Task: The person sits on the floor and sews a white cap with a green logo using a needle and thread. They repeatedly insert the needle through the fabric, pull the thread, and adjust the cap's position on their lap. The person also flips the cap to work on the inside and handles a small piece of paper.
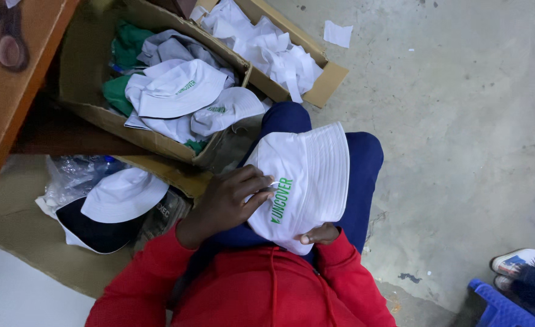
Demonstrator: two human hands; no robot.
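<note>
Observation, head view: I find the left hand laid on the crown of a white bucket hat. Its fingers are curled and pressed together at the near end of the hat's green lettering, pinching or smoothing the cloth there. The right hand is mostly hidden beneath the hat's lower edge. Only the fingertips show, closed up against the underside, supporting it. The hat rests on the lap, over the blue trouser leg, brim turned away from the body.

Surroundings: beyond the left hand stands an open cardboard box holding more white hats over grey and green cloth. A second box, farther out, holds loose white fabric pieces. Outboard of the left hand, another white hat lies on a dark cap, beside a crumpled plastic bag.

Judgement: the step in hand looks like close checking or trimming at the lettering (I cannot make out any thread or tool). Any next move calls for the right hand to keep the hat steady while the left works along the print without creasing the crown.

Also noted: another person's shoe and a blue stool, well off beyond the right hand, on the concrete floor.
</note>
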